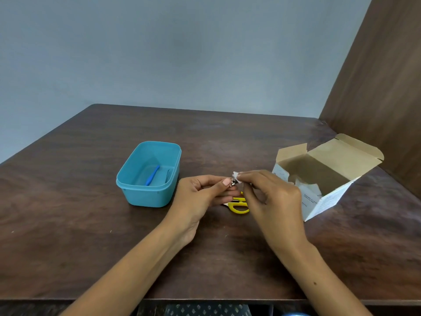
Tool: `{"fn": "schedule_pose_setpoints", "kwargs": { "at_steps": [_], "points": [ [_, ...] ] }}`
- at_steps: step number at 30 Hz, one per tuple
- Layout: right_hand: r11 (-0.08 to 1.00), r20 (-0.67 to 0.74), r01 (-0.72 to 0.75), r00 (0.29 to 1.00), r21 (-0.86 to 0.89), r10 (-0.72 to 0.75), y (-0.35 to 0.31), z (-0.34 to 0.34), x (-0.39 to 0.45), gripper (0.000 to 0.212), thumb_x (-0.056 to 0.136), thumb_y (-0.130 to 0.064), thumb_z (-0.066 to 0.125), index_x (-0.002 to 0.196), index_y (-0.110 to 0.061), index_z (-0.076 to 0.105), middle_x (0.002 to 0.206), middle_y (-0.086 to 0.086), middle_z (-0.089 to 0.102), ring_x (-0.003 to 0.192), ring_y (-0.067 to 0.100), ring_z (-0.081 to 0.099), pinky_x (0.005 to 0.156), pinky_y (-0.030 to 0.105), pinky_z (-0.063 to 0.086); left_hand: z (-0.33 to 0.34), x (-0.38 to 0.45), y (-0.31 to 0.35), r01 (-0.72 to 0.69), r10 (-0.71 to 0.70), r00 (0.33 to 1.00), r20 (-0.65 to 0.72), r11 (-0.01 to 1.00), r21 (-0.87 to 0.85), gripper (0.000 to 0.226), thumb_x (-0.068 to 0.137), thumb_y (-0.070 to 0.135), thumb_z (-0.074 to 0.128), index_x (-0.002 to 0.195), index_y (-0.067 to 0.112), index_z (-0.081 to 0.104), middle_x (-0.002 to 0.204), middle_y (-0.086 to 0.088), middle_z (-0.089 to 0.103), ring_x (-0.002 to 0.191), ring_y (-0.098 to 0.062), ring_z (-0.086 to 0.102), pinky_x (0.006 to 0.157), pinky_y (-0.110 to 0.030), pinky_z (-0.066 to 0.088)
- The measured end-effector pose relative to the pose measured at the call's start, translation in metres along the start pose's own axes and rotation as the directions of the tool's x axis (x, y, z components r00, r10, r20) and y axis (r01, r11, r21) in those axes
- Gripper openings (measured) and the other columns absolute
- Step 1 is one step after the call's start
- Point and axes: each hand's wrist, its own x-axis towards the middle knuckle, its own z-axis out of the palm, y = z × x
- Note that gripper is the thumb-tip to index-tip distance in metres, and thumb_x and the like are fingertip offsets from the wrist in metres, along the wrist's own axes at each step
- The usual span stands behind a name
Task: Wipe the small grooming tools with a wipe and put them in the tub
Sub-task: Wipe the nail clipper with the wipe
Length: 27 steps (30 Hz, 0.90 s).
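Our left hand [202, 195] pinches a small metal tool [232, 182] at its fingers' tips, and our right hand [271, 195] pinches a white wipe [235, 175] against it. Yellow scissors [239, 205] lie on the counter [68, 213] beneath our fingers; the blue tub [145, 195] sits left of them

Two bare forearms enter from the bottom of the frame, no sleeves visible. Left hand [200, 197] and right hand [271, 197]: no rings, watch or bracelets seen. Left thumbnail is pale pink. Bottom centre: dark garment with small light diamond pattern [205, 310].
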Motion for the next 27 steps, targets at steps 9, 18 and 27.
{"fn": "schedule_pose_setpoints", "kwargs": {
  "at_steps": [9, 18, 27],
  "points": [
    [1.000, -0.018, 0.008, 1.000, -0.019, -0.008, 0.002, -0.001, -0.001, 0.014, 0.077, 0.000, 0.067, 0.088, -0.007, 0.073, 0.088, 0.004, 0.074, 0.081, 0.016, 0.069, 0.072, 0.025, 0.052, 0.000, 0.000, 0.000, -0.020, 0.019, 1.000, -0.017, 0.999, -0.042, 0.015, 0.085, 0.004, 0.063, 0.097, -0.002, 0.070, 0.086, -0.018, 0.074, 0.079, -0.019, 0.073, 0.067, -0.018, 0.057],
    [1.000, -0.026, -0.016, 1.000, -0.009, 0.015, 0.008, 0.000, 0.000, 0.018, 0.076, 0.006, 0.068, 0.087, -0.006, 0.073, 0.088, 0.003, 0.074, 0.081, 0.017, 0.070, 0.071, 0.026, 0.051, 0.000, -0.002, 0.001, -0.014, 0.014, 1.000, -0.015, 0.999, -0.031, 0.013, 0.085, 0.004, 0.062, 0.094, 0.000, 0.071, 0.082, -0.016, 0.075, 0.077, -0.018, 0.074, 0.066, -0.017, 0.057],
    [0.994, -0.075, -0.109, 0.991, -0.017, 0.108, 0.018, -0.001, 0.004, 0.023, 0.072, 0.012, 0.069, 0.084, -0.008, 0.074, 0.082, 0.000, 0.075, 0.074, 0.009, 0.068, 0.069, 0.014, 0.049, -0.002, -0.003, 0.001, -0.001, 0.000, 1.000, -0.015, 1.000, -0.010, 0.010, 0.086, 0.005, 0.062, 0.089, 0.003, 0.072, 0.079, -0.014, 0.075, 0.076, -0.019, 0.074, 0.066, -0.019, 0.058]
  ]
}}
